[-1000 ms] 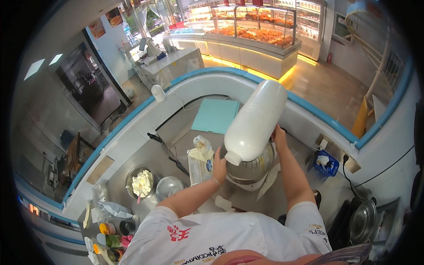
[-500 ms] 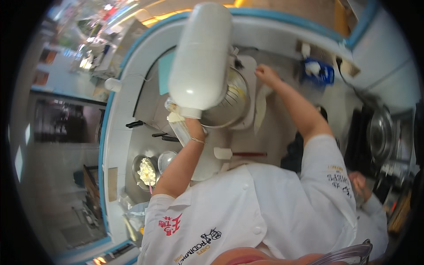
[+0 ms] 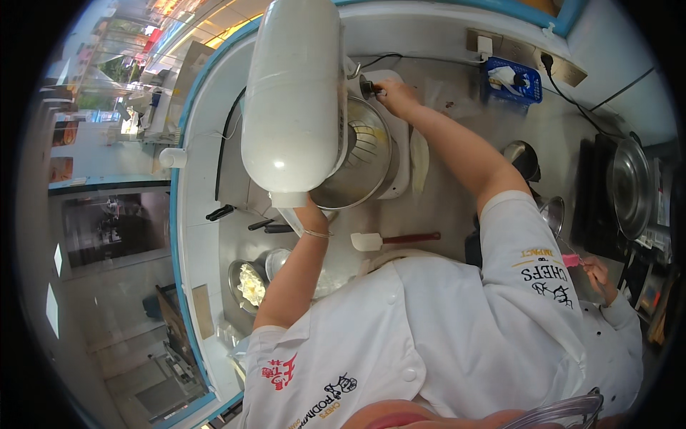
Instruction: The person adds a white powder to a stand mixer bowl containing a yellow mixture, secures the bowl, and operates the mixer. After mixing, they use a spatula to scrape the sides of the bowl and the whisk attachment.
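From where I stand, the steel table (image 3: 446,207) carries everything, and taking the mixing bowl as the clock's centre, the white stand mixer (image 3: 293,107) looms highest, its head at ten o'clock. It looks heavy, with a hard, smooth shell likely to be slick; its underside suits a full palm. The steel mixing bowl (image 3: 370,182) sits beneath, probably stiff and slippery, best held by its rim. At two o'clock is a blue basket (image 3: 514,96); past seven, a small bowl (image 3: 234,280) of pale yellow lumps. The wire whisk (image 3: 363,145) hangs over the bowl, springy by its look. A red-handled spatula (image 3: 411,238) lies at five. The right hand (image 3: 399,98), at one, has its fingers curled onto a dark knob (image 3: 367,89) at twelve, which seems rigid and suits a pinch. The left hand (image 3: 309,212), at seven, goes behind the mixer head; I can't tell its grip.
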Demonstrator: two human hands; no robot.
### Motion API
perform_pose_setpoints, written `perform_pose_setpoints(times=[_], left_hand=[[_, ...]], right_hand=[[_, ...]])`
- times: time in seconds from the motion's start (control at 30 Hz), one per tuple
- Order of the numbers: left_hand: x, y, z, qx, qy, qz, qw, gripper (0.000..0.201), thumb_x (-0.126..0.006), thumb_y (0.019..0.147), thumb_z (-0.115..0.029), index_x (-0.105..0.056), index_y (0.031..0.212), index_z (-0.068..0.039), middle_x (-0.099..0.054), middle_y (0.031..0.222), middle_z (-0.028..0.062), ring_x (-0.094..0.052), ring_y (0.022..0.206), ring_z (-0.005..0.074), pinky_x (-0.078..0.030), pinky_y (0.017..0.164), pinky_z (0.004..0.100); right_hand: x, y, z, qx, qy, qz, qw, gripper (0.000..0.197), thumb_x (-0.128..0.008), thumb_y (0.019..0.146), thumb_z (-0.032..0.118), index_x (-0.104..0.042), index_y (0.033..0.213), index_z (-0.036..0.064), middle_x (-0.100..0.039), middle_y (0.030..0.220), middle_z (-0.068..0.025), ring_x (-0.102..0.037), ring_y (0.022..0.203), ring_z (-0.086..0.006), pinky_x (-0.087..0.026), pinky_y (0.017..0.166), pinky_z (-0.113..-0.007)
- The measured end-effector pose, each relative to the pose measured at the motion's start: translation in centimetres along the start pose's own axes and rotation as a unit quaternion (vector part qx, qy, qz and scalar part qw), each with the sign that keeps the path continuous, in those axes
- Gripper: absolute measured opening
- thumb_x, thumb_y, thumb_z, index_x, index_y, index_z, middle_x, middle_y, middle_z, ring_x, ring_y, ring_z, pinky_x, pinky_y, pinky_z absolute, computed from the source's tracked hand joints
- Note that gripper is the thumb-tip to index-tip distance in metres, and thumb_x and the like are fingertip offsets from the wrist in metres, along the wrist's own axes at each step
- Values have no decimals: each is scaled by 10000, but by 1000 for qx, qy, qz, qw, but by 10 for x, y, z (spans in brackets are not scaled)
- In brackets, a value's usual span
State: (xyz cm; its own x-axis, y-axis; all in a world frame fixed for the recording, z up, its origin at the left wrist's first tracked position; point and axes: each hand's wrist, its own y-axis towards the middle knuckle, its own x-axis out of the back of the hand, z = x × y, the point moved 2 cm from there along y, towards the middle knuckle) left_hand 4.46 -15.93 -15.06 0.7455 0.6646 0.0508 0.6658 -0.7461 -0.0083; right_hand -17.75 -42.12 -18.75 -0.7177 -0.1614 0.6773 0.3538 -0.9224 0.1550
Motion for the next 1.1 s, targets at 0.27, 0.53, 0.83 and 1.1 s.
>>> perform_pose_setpoints(times=[0.27,0.53,0.83,1.1], left_hand=[[1,3,18,24,-80,-41,996,428,-488,972,-208,-396,1341,-13,-483,1291,76,-475,1161,187,-389,983,314],[9,3,36,-9,-68,-30,997,475,-509,961,-217,-364,1366,-15,-451,1333,77,-450,1196,189,-364,1007,323],[-1,0,24,19,-107,-30,994,473,-510,958,-218,-376,1361,-8,-463,1328,86,-473,1173,198,-379,993,323],[17,8,52,-49,11,-12,999,383,-473,974,-181,-448,1299,21,-508,1268,92,-487,1147,194,-395,971,313]], right_hand=[[5,5,4,3,47,-16,999,313,-665,797,186,-646,1104,131,-618,1093,-86,-605,957,-288,-481,841,-385],[22,16,25,15,86,48,995,363,-692,778,226,-636,1113,100,-627,1068,-93,-623,918,-263,-493,817,-361],[2,16,-14,-12,6,10,1000,232,-657,814,199,-671,1038,141,-666,1016,-87,-620,976,-285,-487,816,-403],[-1,26,-20,-52,14,94,994,222,-595,867,301,-702,923,114,-686,911,-92,-639,869,-293,-490,746,-405]])
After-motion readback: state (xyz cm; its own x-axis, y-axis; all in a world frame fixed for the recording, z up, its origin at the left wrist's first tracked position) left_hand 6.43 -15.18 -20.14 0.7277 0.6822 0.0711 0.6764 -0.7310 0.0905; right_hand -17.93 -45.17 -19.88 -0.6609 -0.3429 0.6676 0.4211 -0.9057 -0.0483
